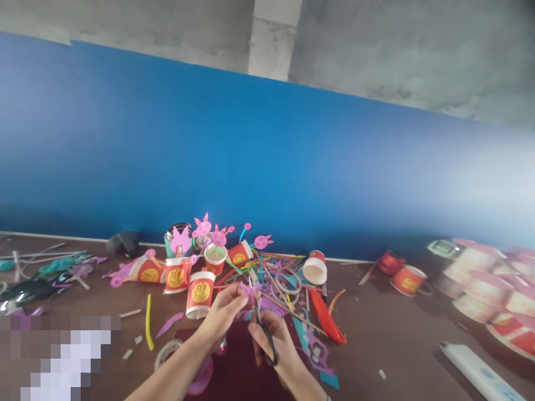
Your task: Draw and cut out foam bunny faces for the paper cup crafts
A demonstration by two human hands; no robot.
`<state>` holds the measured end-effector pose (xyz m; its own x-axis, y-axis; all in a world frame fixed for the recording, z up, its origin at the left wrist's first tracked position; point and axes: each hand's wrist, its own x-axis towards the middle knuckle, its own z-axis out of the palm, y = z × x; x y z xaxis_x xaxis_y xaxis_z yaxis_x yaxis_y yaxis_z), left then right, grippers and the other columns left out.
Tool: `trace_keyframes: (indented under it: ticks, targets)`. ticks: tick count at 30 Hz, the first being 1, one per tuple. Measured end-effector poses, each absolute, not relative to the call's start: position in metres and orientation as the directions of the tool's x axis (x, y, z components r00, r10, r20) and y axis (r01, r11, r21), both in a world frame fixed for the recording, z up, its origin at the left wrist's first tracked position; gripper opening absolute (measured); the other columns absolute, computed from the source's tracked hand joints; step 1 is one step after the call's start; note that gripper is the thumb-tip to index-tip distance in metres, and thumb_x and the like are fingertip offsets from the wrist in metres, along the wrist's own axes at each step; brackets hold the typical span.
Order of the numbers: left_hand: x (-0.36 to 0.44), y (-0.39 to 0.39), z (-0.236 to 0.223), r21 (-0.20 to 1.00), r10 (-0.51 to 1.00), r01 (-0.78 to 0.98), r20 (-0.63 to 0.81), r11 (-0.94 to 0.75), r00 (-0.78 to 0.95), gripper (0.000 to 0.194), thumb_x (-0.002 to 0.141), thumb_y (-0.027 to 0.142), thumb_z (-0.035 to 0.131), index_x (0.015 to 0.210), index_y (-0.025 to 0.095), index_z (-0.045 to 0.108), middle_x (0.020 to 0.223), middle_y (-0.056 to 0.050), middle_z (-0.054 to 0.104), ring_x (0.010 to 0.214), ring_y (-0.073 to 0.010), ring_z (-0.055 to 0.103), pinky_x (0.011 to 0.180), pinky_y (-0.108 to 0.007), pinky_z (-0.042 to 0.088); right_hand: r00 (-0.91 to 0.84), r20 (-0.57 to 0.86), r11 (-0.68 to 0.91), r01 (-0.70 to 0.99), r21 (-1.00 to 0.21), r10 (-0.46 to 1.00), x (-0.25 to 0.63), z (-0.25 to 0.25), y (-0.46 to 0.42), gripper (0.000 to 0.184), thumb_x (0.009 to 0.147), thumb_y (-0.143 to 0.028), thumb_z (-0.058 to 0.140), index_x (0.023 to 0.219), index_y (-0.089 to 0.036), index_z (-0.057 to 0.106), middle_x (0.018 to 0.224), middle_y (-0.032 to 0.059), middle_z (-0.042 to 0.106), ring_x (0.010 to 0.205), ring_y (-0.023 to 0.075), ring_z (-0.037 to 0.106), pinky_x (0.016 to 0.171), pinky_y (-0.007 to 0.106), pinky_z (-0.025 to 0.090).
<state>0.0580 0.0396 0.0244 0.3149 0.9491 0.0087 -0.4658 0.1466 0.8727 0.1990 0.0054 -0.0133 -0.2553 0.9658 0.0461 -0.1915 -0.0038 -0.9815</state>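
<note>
My left hand (225,309) pinches a small piece of pink paper (249,291) above the middle of the table. In my right hand (273,337) is a pair of black-handled scissors (270,341), its blades pointing up and touching or very near the paper. Just left of my left hand stands a red and white paper cup (199,295). Behind it are further red cups, some with pink animal-face cutouts (219,236) on coloured sticks. Beneath my hands lies a dark red sheet (242,367). A roll of tape (168,354) is partly hidden by my left forearm.
Coloured pipe cleaners and paper scraps (288,284) lie heaped beyond my hands. A red balloon (326,317) and a tipped cup (315,268) lie right of them. Wrapped cup stacks (480,278) and a white box (480,370) are far right. A blue partition (267,167) backs the table.
</note>
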Motion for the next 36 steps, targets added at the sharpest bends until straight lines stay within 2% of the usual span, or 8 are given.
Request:
trace_keyframes:
  ticks: [6,12,19,22,26,31,33,36]
  targets:
    - [0.057,0.04,0.027,0.859,0.955,-0.49,0.007,0.146,0.296,0.029,0.064,0.035,0.079,0.064,0.017,0.056,0.066,0.001,0.062,0.065,-0.0127,0.057,0.068,-0.025,0.046,-0.262,0.015,-0.032,-0.173,-0.984,0.965,0.199,-0.014,0.007,0.041,0.071,-0.052,0.072,0.074,-0.017,0.051,0.039,-0.0091,0.049,0.027,0.0042,0.039,0.029,0.013,0.031]
    - [0.056,0.04,0.027,0.852,0.939,-0.495,0.012,0.171,0.344,0.027,0.063,0.031,0.079,0.063,0.016,0.056,0.065,0.001,0.061,0.061,-0.0122,0.057,0.059,-0.022,0.043,-0.272,0.016,-0.036,-0.185,-0.982,0.962,0.199,-0.012,0.006,0.041,0.072,-0.052,0.071,0.076,-0.016,0.052,0.042,-0.0078,0.052,0.03,0.0046,0.043,0.032,0.014,0.036]
    - [0.054,0.041,0.026,0.858,0.935,-0.486,0.02,0.165,0.353,0.023,0.066,0.029,0.077,0.065,0.017,0.058,0.067,0.0,0.06,0.065,-0.0132,0.056,0.067,-0.025,0.044,-0.252,-0.063,-0.091,-0.098,-0.991,0.966,0.201,-0.009,0.009,0.045,0.065,-0.056,0.074,0.073,-0.017,0.052,0.036,-0.0098,0.048,0.025,0.0046,0.038,0.027,0.014,0.033]
    - [0.053,0.042,0.023,0.878,0.935,-0.454,0.023,0.15,0.353,0.021,0.067,0.029,0.073,0.064,0.017,0.056,0.064,0.001,0.056,0.065,-0.0133,0.054,0.067,-0.025,0.042,-0.186,-0.063,-0.083,-0.103,-0.991,0.98,0.203,-0.007,0.01,0.047,0.064,-0.058,0.073,0.074,-0.016,0.053,0.036,-0.0083,0.049,0.025,0.0059,0.041,0.027,0.014,0.031]
    - [0.053,0.044,0.017,0.965,0.877,-0.256,0.072,0.06,0.476,0.019,0.068,0.03,0.067,0.061,0.016,0.055,0.061,0.001,0.054,0.064,-0.0145,0.051,0.066,-0.027,0.039,-0.059,-0.012,-0.019,-0.119,-0.993,0.998,0.206,-0.006,0.012,0.047,0.071,-0.06,0.066,0.08,-0.015,0.057,0.038,-0.0056,0.053,0.027,0.0067,0.045,0.028,0.013,0.025]
    - [0.057,0.044,0.014,0.986,0.833,-0.167,0.088,0.005,0.546,0.027,0.063,0.028,0.072,0.051,0.016,0.051,0.058,0.0,0.054,0.06,-0.0141,0.047,0.06,-0.026,0.035,-0.097,0.0,-0.011,-0.112,-0.994,0.995,0.209,-0.01,0.016,0.05,0.062,-0.063,0.07,0.066,-0.017,0.052,0.034,-0.0054,0.05,0.025,0.0077,0.042,0.027,0.015,0.025]
    - [0.06,0.043,0.013,0.984,0.845,-0.18,0.102,-0.006,0.525,0.029,0.067,0.036,0.071,0.055,0.017,0.052,0.061,0.0,0.055,0.061,-0.0139,0.047,0.061,-0.026,0.034,-0.053,0.022,0.014,-0.137,-0.99,0.998,0.209,-0.01,0.017,0.049,0.062,-0.063,0.07,0.064,-0.017,0.051,0.033,-0.0059,0.048,0.025,0.0072,0.041,0.028,0.016,0.026]
    - [0.063,0.042,0.013,0.981,0.852,-0.188,0.062,0.044,0.52,0.031,0.067,0.043,0.073,0.071,0.016,0.06,0.065,0.0,0.058,0.061,-0.0138,0.049,0.062,-0.026,0.035,0.111,0.047,0.066,-0.179,-0.982,0.993,0.207,-0.006,0.015,0.048,0.063,-0.062,0.07,0.063,-0.018,0.052,0.036,-0.0063,0.048,0.028,0.0072,0.042,0.03,0.017,0.029]
